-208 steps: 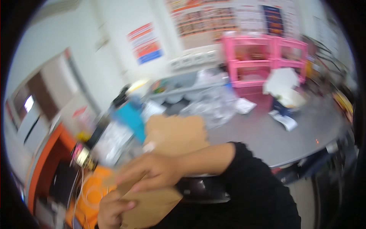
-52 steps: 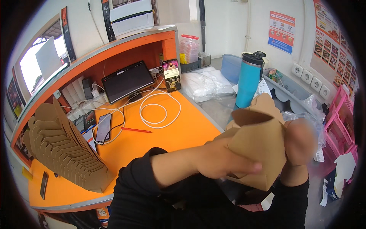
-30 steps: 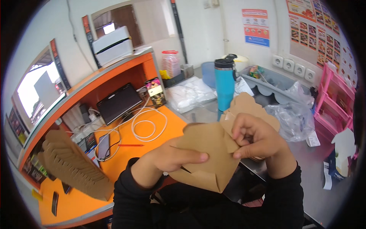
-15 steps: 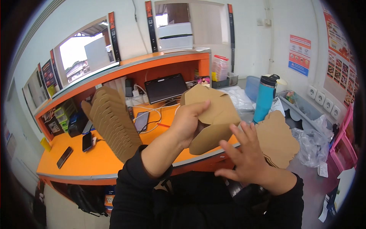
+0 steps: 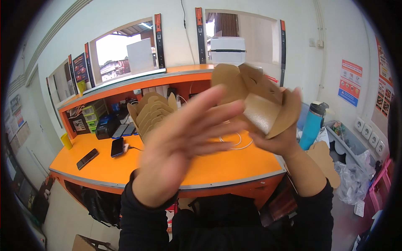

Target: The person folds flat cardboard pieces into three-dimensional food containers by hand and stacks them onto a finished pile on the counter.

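Observation:
A brown cardboard food box [image 5: 261, 111], its flaps standing up and its inside showing, is held aloft over the table's right part. My right hand [image 5: 284, 142] grips it from below and along its right side. Left of the box, my left hand [image 5: 180, 144] is raised with spread fingers, blurred by motion and holding nothing. Behind the left hand stands a nested stack of folded cardboard boxes [image 5: 153, 108], partly covered by that hand. Flat cardboard blanks [image 5: 323, 161] lie to the right of my right forearm.
Two phones [image 5: 87, 159] lie on the left of the orange table [image 5: 217, 178]. White cable [image 5: 238, 144] loops across it. A turquoise tumbler [image 5: 312, 125] stands at the right near a grey tray [image 5: 354, 144] and clear plastic bags [image 5: 351, 182]. An orange shelf [image 5: 184, 75] runs behind.
The box has passed from my left hand to my right and tipped so its inside shows. My left hand has let go and opened. The view has swung left.

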A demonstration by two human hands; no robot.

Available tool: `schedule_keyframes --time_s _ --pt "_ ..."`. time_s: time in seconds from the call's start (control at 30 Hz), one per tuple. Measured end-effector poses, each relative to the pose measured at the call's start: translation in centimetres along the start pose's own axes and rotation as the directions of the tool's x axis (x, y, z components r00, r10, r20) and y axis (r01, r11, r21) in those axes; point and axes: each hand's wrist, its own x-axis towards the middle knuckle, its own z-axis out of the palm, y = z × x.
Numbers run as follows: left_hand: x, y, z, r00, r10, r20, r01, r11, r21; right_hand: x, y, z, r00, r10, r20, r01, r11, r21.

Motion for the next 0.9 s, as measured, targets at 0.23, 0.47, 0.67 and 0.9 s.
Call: schedule_keyframes --time_s 0.23,0.47,0.67,0.9 --pt "2.3 -5.6 -5.4 0.961 0.276 -0.031 -0.249 0.906 0.343 3.2 -1.2 3.7 0.934 0.304 0.188 -0.326 0.509 0.797" --pt "2.4 -3.8 -7.7 0.936 0.223 -0.271 -0.232 0.973 -0.002 9.5 -1.6 8.0 0.982 0.104 0.158 -0.189 0.477 0.859" --pt "1.7 -1.4 -12.7 0.890 0.233 -0.391 -0.070 0.919 0.389 14.6 0.4 13.3 0.958 0.192 0.214 -0.286 0.552 0.783" --pt "-4.1 -6.8 -12.7 0.894 0.310 -0.323 0.259 0.231 0.938 13.3 5.3 20.3 0.873 0.294 0.390 -0.475 0.321 0.819"
